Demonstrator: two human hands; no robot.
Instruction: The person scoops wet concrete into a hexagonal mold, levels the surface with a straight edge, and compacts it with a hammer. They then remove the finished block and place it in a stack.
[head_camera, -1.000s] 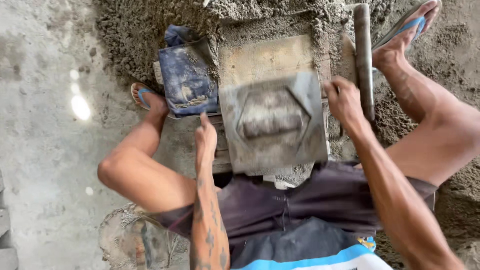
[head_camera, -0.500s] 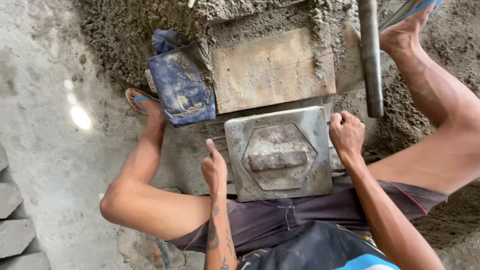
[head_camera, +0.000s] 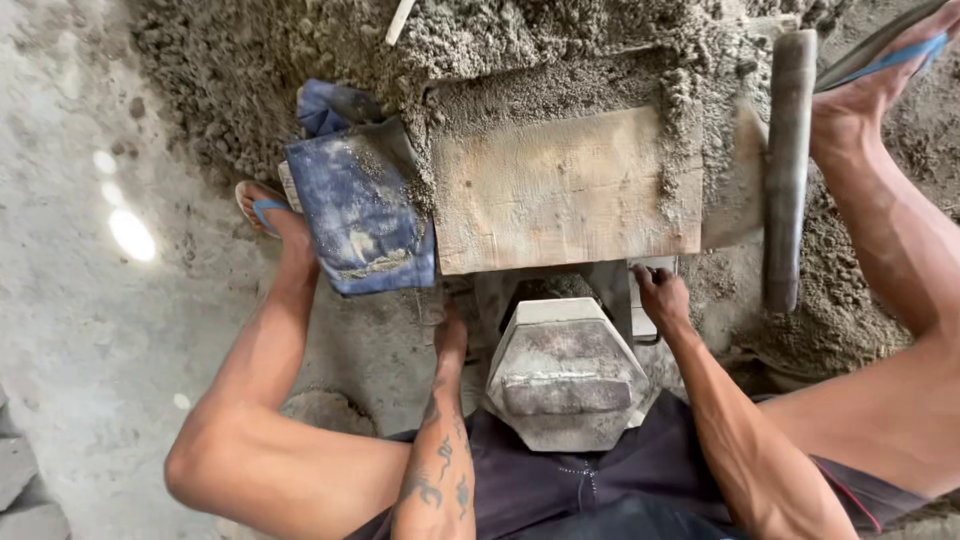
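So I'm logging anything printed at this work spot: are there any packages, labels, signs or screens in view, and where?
No labels, signs or screens show.
Blue bag: the only package-like thing, a worn, dusty blue sack, roughly rectangular, lying left of the wooden board at the edge of the sand pile, above the left hand.

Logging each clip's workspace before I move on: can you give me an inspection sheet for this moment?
Surface: wooden board on a sandy mortar heap.
Job's things: grey hexagonal mould, between the knees.
Clutter: blue sack; round post.
Grippers: left hand and right hand reach down beside the mould; grip hidden.
Cables: nothing seen.
Surroundings: concrete floor; sandalled feet on the mortar.
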